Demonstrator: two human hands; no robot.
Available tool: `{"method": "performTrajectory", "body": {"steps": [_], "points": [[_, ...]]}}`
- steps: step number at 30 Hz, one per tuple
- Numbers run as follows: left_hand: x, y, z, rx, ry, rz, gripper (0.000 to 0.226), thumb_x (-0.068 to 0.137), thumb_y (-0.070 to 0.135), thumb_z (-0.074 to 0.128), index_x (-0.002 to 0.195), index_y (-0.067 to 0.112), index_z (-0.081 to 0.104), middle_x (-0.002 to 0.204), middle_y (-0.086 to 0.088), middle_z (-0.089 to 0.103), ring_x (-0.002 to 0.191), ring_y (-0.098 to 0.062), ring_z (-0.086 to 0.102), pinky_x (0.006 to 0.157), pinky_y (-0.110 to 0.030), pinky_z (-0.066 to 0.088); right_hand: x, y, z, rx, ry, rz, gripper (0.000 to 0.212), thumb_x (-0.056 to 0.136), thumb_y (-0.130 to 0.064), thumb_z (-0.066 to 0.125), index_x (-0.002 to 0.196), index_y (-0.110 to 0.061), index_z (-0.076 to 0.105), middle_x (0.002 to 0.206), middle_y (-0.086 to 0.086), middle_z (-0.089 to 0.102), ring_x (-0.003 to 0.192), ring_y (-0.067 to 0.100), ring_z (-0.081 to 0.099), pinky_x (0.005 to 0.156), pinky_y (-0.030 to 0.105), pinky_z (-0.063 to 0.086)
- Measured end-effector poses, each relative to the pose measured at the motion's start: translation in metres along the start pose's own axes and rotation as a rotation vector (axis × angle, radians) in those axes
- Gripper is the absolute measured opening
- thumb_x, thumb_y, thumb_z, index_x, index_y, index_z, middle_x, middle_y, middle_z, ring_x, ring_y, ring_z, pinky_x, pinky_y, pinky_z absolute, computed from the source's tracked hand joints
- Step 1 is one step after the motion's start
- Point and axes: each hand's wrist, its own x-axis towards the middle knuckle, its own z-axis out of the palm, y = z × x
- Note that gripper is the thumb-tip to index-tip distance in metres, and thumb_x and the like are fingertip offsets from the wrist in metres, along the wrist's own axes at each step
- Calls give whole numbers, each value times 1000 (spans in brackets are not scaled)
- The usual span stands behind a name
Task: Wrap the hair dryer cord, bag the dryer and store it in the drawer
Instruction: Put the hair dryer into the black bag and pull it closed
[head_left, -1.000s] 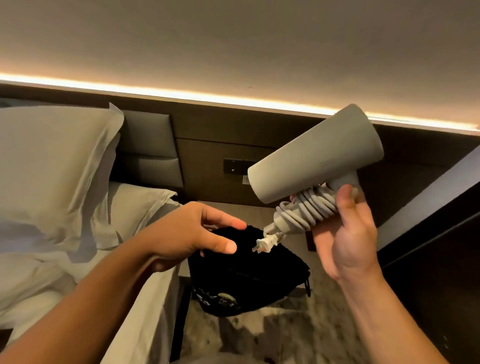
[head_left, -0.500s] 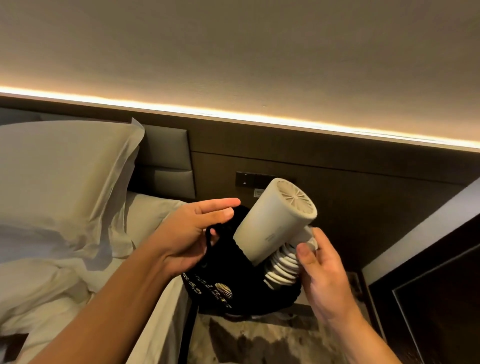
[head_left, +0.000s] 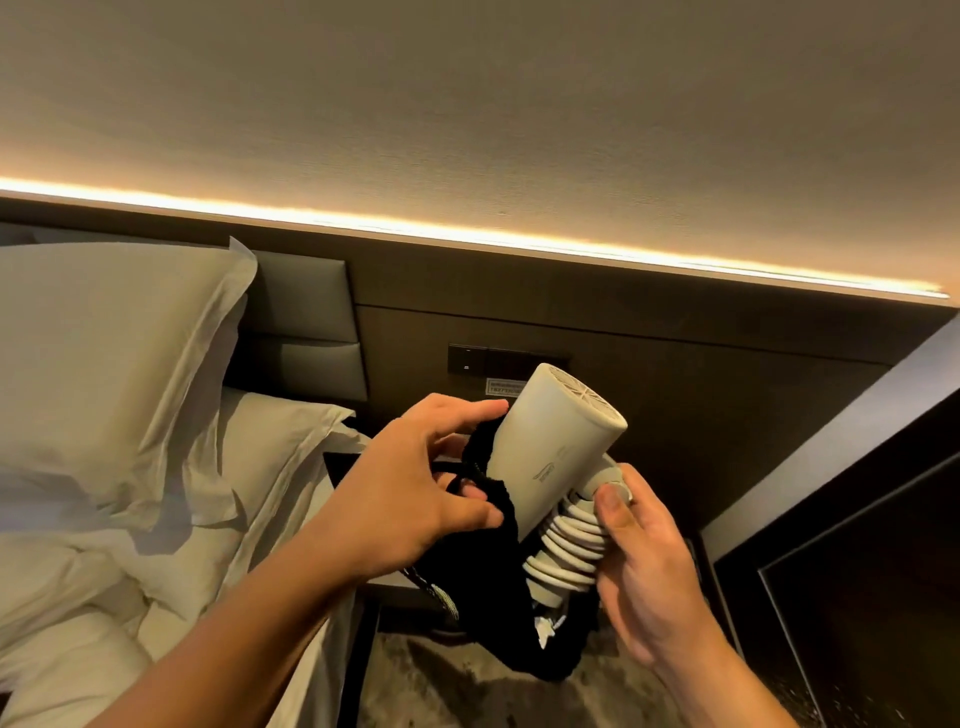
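A pale grey hair dryer (head_left: 556, 441) points nozzle-down, its rear grille facing up. Its white cord (head_left: 569, 545) is coiled around the folded handle. My right hand (head_left: 644, 561) grips that wrapped handle, thumb near the hinge. A black fabric bag (head_left: 493, 587) hangs below and left of the dryer, and the nozzle end is sunk into its mouth. My left hand (head_left: 415, 493) pinches the bag's rim and holds the mouth apart beside the dryer body. The plug (head_left: 545, 626) pokes out pale against the lower part of the bag. No drawer is in view.
A bed with white pillows (head_left: 104, 374) and sheets fills the left. A dark headboard panel carries a switch plate (head_left: 467, 358) behind the dryer. A dark cabinet (head_left: 857, 597) stands on the right. Patterned carpet (head_left: 441, 691) lies below.
The dryer has come down from a raised, sideways pose and turned nozzle-down into the bag. My left hand went from open above the bag to gripping its rim.
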Motion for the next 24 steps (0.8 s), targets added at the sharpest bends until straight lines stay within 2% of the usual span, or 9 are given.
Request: {"method": "performTrajectory", "body": {"steps": [3, 5, 8, 10, 14, 17, 19, 21, 24], "points": [[2, 2, 2, 124, 48, 65, 82, 65, 31, 91, 129, 61, 50, 120, 38, 54, 107, 8, 55, 75, -18, 56, 1, -4, -1, 61, -2, 19, 43, 77, -35, 71, 112, -10, 68, 111, 19, 70, 102, 31, 66, 85, 41, 58], [2, 1, 4, 178, 84, 84, 79, 64, 57, 83, 132, 64, 45, 119, 45, 51, 106, 11, 53, 70, -12, 49, 2, -7, -1, 113, -19, 28, 41, 80, -32, 69, 116, -11, 68, 116, 20, 70, 106, 31, 66, 86, 41, 58], [-1, -1, 15, 46, 95, 21, 92, 60, 83, 66, 143, 63, 29, 114, 58, 45, 110, 29, 44, 76, -4, 43, 2, -11, 2, 196, -52, 57, 40, 83, -31, 67, 120, -16, 68, 124, 20, 67, 114, 31, 65, 93, 45, 55], [-3, -3, 24, -88, 74, 1, 89, 68, 82, 58, 147, 59, 25, 116, 53, 49, 111, 31, 43, 76, 2, 43, 1, -13, 5, 205, -79, 76, 42, 84, -32, 67, 123, -16, 66, 128, 21, 65, 118, 34, 62, 99, 50, 52], [-3, -7, 33, -205, 43, 8, 68, 82, 66, 52, 144, 39, 42, 118, 37, 60, 110, 11, 58, 78, -4, 46, 1, -14, 11, 176, -103, 97, 45, 88, -29, 65, 127, -7, 60, 131, 31, 58, 118, 40, 58, 104, 58, 43], [0, -5, 32, -175, 64, -12, 55, 71, 68, 65, 122, 57, 49, 115, 36, 62, 107, 9, 60, 77, -5, 47, 0, -10, 12, 86, -94, 135, 47, 86, -30, 69, 122, -1, 58, 128, 40, 51, 110, 44, 55, 104, 65, 36], [2, -4, 29, -140, 82, -13, 62, 62, 69, 73, 116, 69, 43, 117, 42, 57, 109, 14, 55, 77, 0, 44, -2, -7, 15, -4, -87, 136, 52, 83, -37, 74, 117, -1, 60, 121, 40, 56, 105, 42, 56, 99, 64, 39], [4, -6, 27, -110, 94, 4, 72, 60, 67, 76, 118, 76, 36, 119, 47, 51, 112, 19, 50, 78, 4, 40, -3, -4, 15, -76, -84, 128, 55, 77, -46, 77, 109, -4, 61, 105, 31, 61, 97, 37, 58, 89, 57, 44], [2, -13, 27, -128, 96, -8, 65, 57, 66, 78, 111, 77, 42, 116, 44, 56, 109, 17, 54, 77, 2, 43, -4, -5, 12, -282, -122, 99, 38, 81, -50, 70, 99, -17, 67, 93, 10, 69, 88, 26, 63, 78, 46, 50]]}}
